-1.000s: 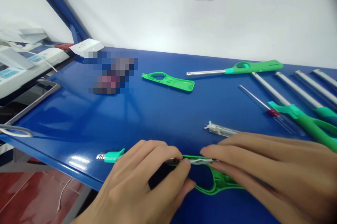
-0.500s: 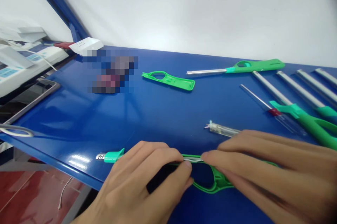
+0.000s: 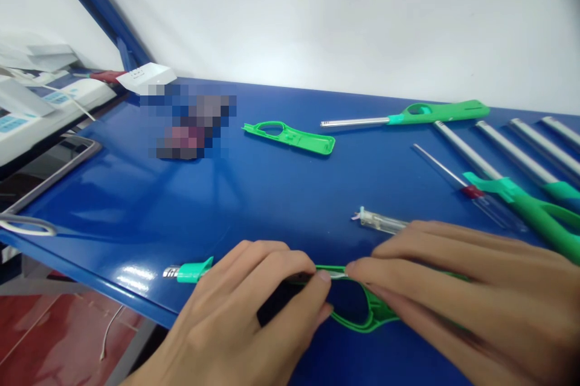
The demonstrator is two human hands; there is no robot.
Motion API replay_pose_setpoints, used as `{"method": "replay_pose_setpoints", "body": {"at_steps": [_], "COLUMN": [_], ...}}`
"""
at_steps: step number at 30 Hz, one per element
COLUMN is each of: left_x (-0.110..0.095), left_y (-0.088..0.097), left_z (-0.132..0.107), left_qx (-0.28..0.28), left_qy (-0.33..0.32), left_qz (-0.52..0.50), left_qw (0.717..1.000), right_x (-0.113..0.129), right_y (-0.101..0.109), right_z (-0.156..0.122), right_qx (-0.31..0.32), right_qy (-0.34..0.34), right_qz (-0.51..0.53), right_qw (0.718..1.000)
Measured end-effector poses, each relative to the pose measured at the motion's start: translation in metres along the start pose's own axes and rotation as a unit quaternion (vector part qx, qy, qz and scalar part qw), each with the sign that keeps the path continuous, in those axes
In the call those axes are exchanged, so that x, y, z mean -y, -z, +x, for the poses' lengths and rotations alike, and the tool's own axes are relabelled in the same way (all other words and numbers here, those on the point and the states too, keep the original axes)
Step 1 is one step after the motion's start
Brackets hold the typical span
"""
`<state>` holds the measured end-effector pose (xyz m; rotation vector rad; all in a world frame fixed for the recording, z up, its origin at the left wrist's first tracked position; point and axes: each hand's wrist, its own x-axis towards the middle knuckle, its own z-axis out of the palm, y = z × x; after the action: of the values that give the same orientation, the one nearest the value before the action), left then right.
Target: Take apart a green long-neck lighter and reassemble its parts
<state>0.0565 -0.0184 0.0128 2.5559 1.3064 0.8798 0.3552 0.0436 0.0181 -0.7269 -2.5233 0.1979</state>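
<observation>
Near the front edge lies the open green half casing of a stick lighter [image 3: 368, 324], its teal collar [image 3: 193, 272] and metal tip showing on the left. Over its front part, my left hand [image 3: 254, 307] is closed, thumb and fingertip pinching at the casing's upper rail. A short length of white wire [image 3: 338, 275] runs along that rail between the two hands. At its right end the fingertips of my right hand [image 3: 466, 289] are pressed together on the wire. Behind the right fingers lies a clear fuel tank [image 3: 383, 222], partly covered.
The other green casing half [image 3: 308, 140] lies farther back. An assembled lighter [image 3: 453, 113] rests by the wall, with several more lighters [image 3: 550, 211] at right. A screwdriver [image 3: 473, 192] with a red-and-clear handle lies beside them. A white box [image 3: 147, 77] stands at back left.
The hands have barely moved. Less of the white wire stands out between the fingertips, and it lies straighter along the rail.
</observation>
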Motion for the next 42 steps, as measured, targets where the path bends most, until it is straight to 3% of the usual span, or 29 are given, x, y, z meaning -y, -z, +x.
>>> {"method": "replay_pose_setpoints", "body": {"at_steps": [12, 18, 25, 42], "left_x": [0.002, 0.002, 0.002, -0.004], "left_y": [-0.001, 0.0, -0.002, 0.002], "left_z": [0.003, 0.003, 0.006, 0.016], "left_qx": [0.0, 0.014, 0.008, -0.01], "left_qy": [-0.016, -0.016, -0.02, -0.013], "left_qz": [-0.001, -0.002, 0.002, 0.027], "left_qw": [1.0, 1.0, 1.0, 0.999], "right_x": [0.001, 0.0, 0.0, 0.002], "right_y": [0.004, 0.005, -0.001, -0.001], "right_z": [0.001, 0.003, 0.007, 0.003], "right_qx": [0.014, 0.026, -0.003, -0.004], "right_qy": [0.02, 0.015, -0.001, -0.013], "right_qz": [-0.067, -0.03, 0.032, 0.032], "right_qw": [0.997, 0.999, 0.999, 0.999]}}
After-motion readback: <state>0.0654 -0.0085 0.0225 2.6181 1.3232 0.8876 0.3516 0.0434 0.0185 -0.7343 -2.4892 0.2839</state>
